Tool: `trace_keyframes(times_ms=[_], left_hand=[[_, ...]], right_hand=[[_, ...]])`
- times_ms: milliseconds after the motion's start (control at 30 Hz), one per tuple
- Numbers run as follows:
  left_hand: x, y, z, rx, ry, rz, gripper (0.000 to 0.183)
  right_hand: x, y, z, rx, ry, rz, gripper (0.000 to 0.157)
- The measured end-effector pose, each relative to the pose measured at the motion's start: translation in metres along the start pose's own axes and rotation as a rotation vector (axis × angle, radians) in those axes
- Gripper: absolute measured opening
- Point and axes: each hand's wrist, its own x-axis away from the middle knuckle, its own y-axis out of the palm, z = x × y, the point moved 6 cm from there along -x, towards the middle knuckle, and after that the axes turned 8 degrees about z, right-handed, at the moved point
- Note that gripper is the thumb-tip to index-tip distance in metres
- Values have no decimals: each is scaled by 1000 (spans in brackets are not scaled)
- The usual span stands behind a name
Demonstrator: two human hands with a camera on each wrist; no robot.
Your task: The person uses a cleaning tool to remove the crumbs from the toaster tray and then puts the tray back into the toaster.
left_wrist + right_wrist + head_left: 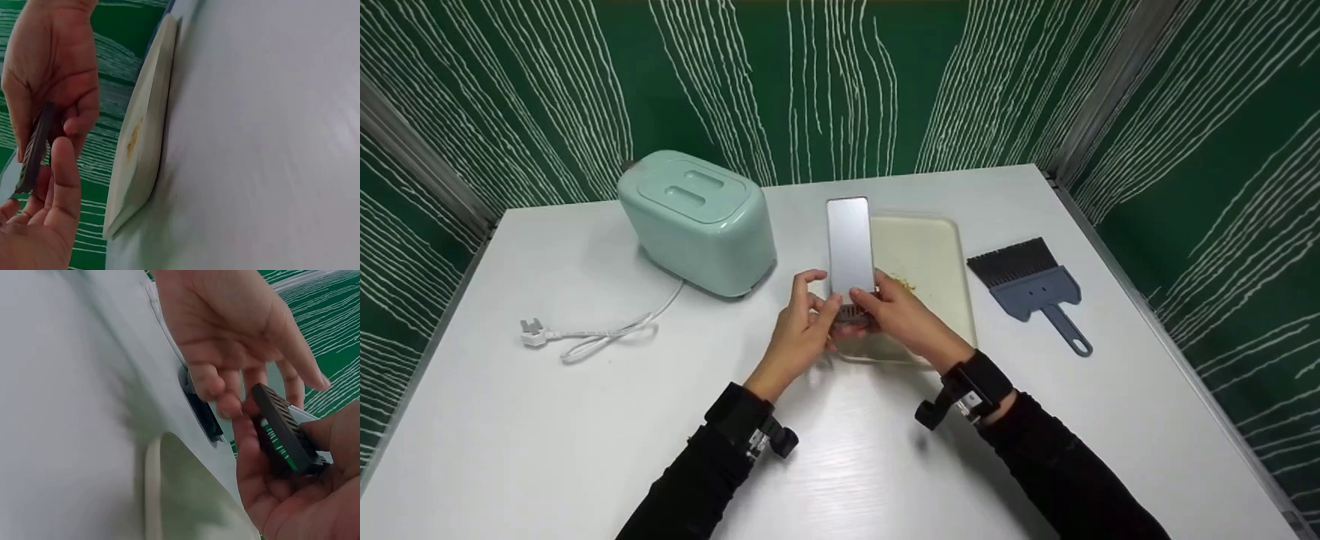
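Observation:
Both hands are at a slim silver toaster crumb tray with a dark slotted end, raised above a cream tray. My right hand pinches that slotted end, thumb on top and fingers beneath. Beside its left corner is my left hand, fingers loosely bent around the corner. In the right wrist view, the left thumb stands apart from the slotted end. Whether other left fingers touch its underside is partly hidden. Yellowish crumbs lie on the cream tray.
A mint-green toaster stands at the back left, its white cord and plug on the white table. On the right lies a blue-grey hand brush with black bristles. Green walls with white lines border the table.

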Motion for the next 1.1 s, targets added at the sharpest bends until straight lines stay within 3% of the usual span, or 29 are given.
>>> trace_keyframes(times_ms=[133, 400, 533, 667, 833, 1100], left_hand=[[-4, -19, 6, -182, 77, 90, 49], [-14, -67, 40, -502, 220, 262, 56], [-23, -94, 63, -659, 339, 388, 55], [-28, -111, 74, -819, 426, 489, 53], [-36, -122, 73, -924, 409, 518, 58], [-50, -132, 59, -908, 298, 447, 67]], right_hand=[[-2, -2, 0, -50, 68, -28, 39], [-8, 1, 5, 61, 83, -36, 19], [-11, 5, 8, 137, 93, -64, 20], [-15, 13, 11, 184, 128, -122, 19], [-19, 25, 13, 211, 183, -199, 19], [-28, 38, 13, 320, 222, -250, 22]])
